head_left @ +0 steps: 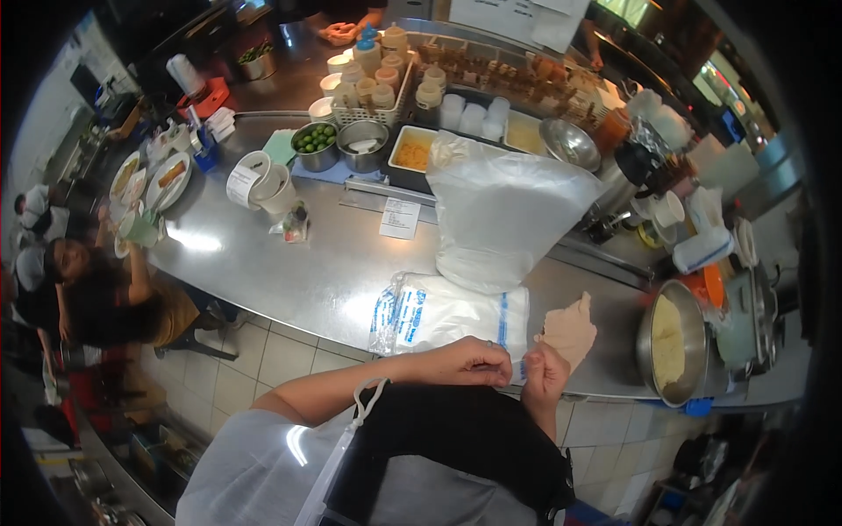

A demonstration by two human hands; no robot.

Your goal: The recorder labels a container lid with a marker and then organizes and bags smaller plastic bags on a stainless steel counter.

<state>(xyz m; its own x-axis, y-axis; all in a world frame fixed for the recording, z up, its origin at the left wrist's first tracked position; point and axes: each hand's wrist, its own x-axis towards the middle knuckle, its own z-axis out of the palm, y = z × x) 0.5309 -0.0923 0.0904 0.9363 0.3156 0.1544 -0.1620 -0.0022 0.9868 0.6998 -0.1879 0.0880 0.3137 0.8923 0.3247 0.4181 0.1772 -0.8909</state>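
Head-worn fisheye view, downward, close over hands and counter.

Restaurant kitchen: ahead of my fingers, steel counter with squeeze bottles, green fruit; far left, plated food.

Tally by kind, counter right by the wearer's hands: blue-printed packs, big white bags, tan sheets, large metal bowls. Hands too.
Hands (left hand, right hand): 2
Blue-printed white pack: 1
Big white bag: 1
Tan sheet: 1
Large metal bowl: 1
Total: 6
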